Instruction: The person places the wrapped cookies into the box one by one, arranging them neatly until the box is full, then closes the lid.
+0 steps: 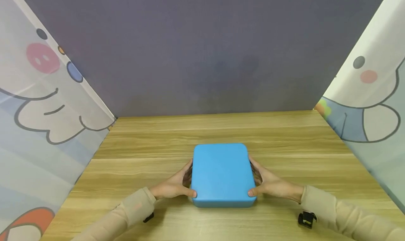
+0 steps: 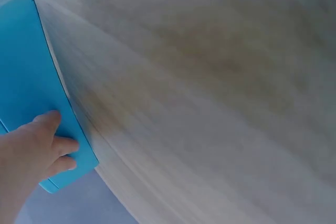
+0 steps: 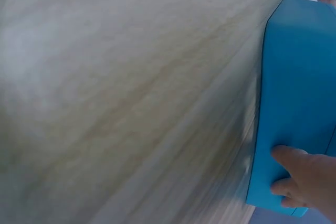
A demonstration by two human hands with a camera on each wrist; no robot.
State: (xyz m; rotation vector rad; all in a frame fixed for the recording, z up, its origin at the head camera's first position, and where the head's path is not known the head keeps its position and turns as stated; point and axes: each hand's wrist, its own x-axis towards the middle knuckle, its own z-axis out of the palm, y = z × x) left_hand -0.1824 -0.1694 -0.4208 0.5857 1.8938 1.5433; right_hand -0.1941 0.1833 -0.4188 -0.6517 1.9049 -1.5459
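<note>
A blue rounded-square box (image 1: 223, 174) with a plain, smooth top sits on the wooden table in the head view. My left hand (image 1: 174, 184) grips its left side, the thumb at the near left corner and the fingers along the side wall. On the opposite side my right hand (image 1: 272, 184) holds it the same way, thumb at the near right corner. Fingertips press the side wall of the box (image 2: 26, 66) in the left wrist view and again in the right wrist view (image 3: 296, 77). A thin seam runs along the wall. What is inside cannot be seen.
The wood-grain table (image 1: 142, 139) spreads around the box. A dark grey panel (image 1: 202, 51) rises at its far edge. Cloth panels with cartoon figures flank it on the left (image 1: 41, 104) and right (image 1: 373, 104). A black wrist device (image 1: 307, 219) hangs under the right sleeve.
</note>
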